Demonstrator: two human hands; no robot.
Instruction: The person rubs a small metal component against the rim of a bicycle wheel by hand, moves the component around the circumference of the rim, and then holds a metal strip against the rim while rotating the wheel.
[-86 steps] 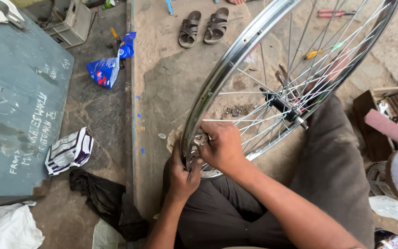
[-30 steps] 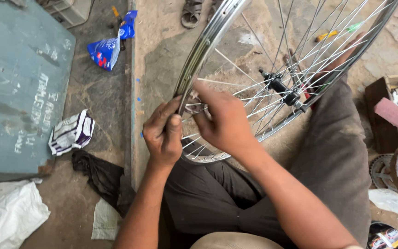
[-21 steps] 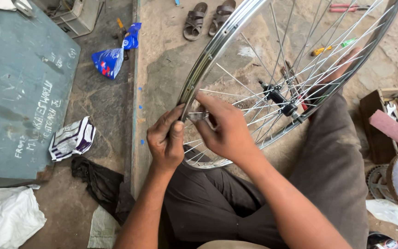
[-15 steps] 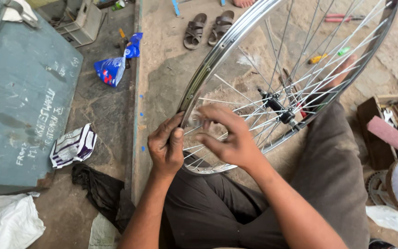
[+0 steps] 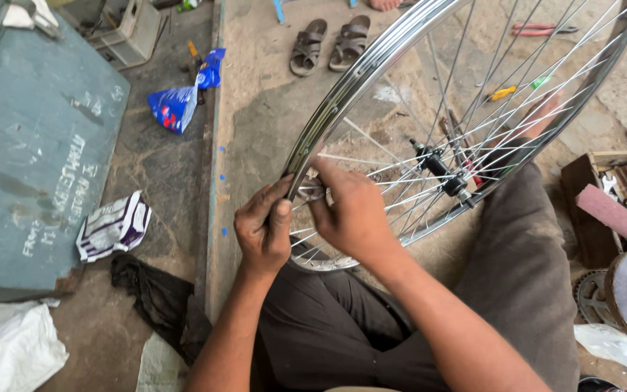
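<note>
**One wheel, two hands at the rim**

Since the frame half a second back, both hands have slid slightly along the rim and the right fingers have curled closer over the spoke ends. One bicycle wheel (image 5: pixel 371 69) stands tilted across the person's lap, its hub (image 5: pixel 440 168) right of the hands. One left hand (image 5: pixel 264 231) pinches the chrome rim from outside, thumb and fingers clenched on it. One right hand (image 5: pixel 350 210) reaches inside the rim, fingers closed on a small metal piece (image 5: pixel 312 192) at a spoke end; what kind of piece cannot be told. On the concrete floor lie two sandals (image 5: pixel 328 43) near its far edge, one blue packet (image 5: pixel 179 101), one white-and-purple wrapper (image 5: pixel 114 226) and one dark cloth (image 5: pixel 154 294).
</note>
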